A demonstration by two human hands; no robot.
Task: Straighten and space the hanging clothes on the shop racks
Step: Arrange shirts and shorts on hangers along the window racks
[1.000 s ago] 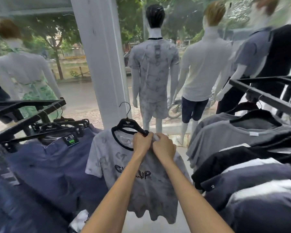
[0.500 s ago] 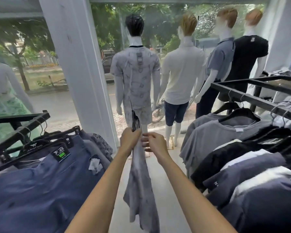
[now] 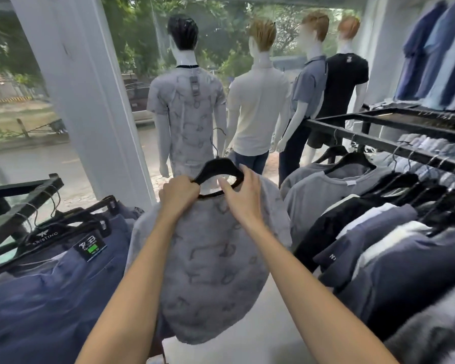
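I hold a light grey patterned T-shirt (image 3: 213, 261) on a black hanger (image 3: 218, 168) in the aisle between two racks, its back towards me. My left hand (image 3: 177, 193) grips the hanger's left arm and the shirt's collar. My right hand (image 3: 241, 195) holds the shirt's right shoulder, thumb at the neckline, fingers over the hanger's right end. The hanger's hook points up and hangs on no rail.
A black rack (image 3: 13, 206) at left carries blue trousers (image 3: 50, 298) on clip hangers. At right, a black rail (image 3: 378, 143) holds several grey, black and navy shirts (image 3: 378, 245). Several dressed mannequins (image 3: 187, 114) and a white pillar (image 3: 84, 101) stand ahead by the window.
The shirt, seen from its printed front and then edge-on, has turned so its back faces me. My hands have moved apart onto the two shoulders.
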